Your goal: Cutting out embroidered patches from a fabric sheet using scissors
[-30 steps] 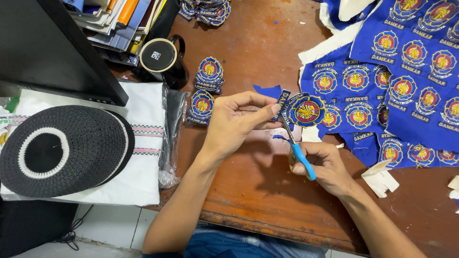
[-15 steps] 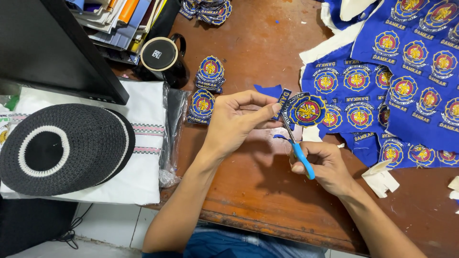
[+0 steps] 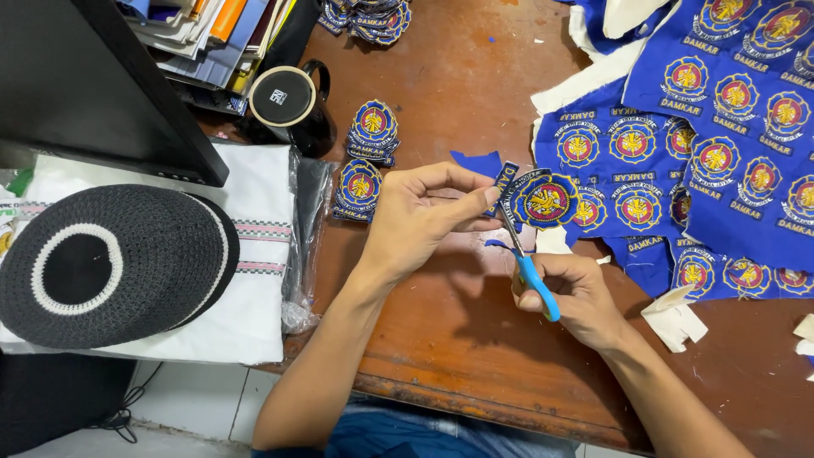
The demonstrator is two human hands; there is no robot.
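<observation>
Left hand (image 3: pixel 415 216) fingers pinch the round blue embroidered patch (image 3: pixel 547 200); at five o'clock, right hand (image 3: pixel 577 288) fingers grip blue-handled scissors (image 3: pixel 530 271).

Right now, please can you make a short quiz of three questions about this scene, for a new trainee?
1. True or false: the right hand holds blue-handled scissors.
2. What does the left hand pinch? A) round embroidered patch B) black mug C) knitted cap
3. Fill in: the finished patch stacks lie on a ____ table.

Key: 1 true; 2 A; 3 wooden.
</observation>
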